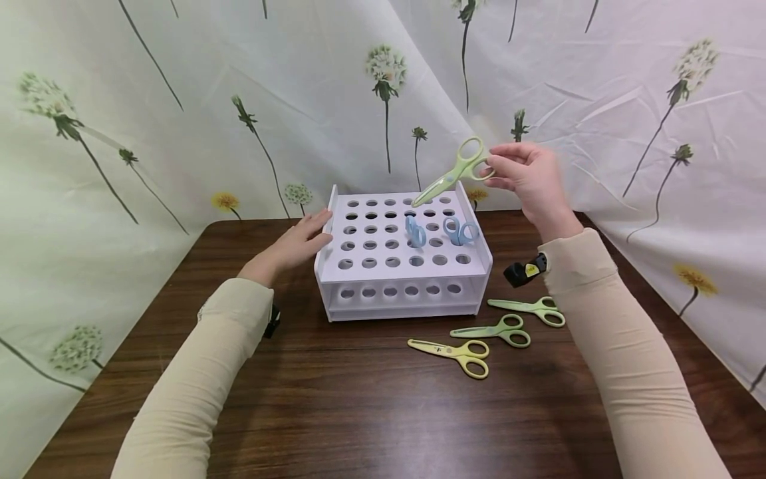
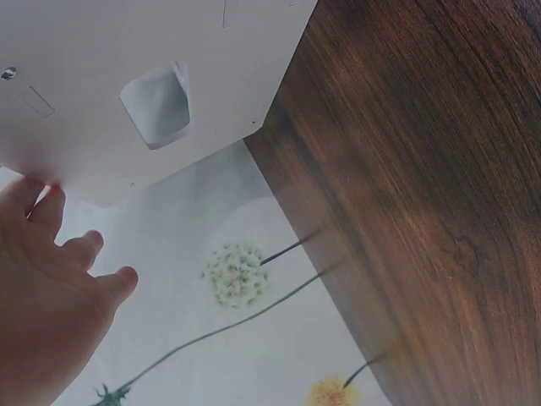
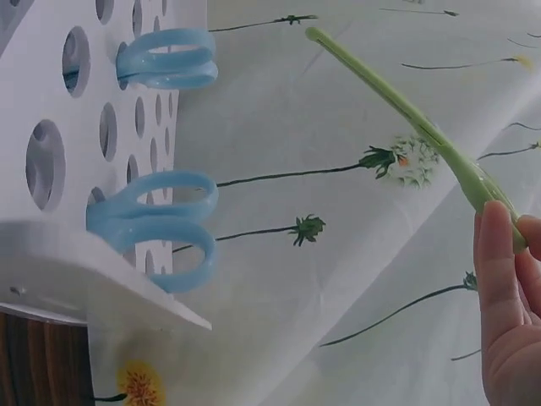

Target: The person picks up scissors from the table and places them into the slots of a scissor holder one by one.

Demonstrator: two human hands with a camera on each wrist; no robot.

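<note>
Pinched by one handle loop, a pair of light green scissors (image 1: 456,171) hangs from my right hand (image 1: 532,183) above the rack's back right part, blades slanting down to the left. In the right wrist view the green scissors (image 3: 406,110) appear edge-on, with the right hand (image 3: 511,296) at their handle. The white rack (image 1: 359,271) has rows of round holes. Two pairs of blue scissors, one near the middle (image 1: 415,233) and one at the right (image 1: 459,231), stand in holes with handles up. My left hand (image 1: 293,243) touches the rack's left side panel, fingers extended.
On the dark wooden table (image 1: 335,406), right of and before the rack, lie yellow scissors (image 1: 449,350), green scissors (image 1: 493,330) and pale green scissors (image 1: 529,307). A flower-print cloth (image 1: 335,100) hangs behind the table and at both sides.
</note>
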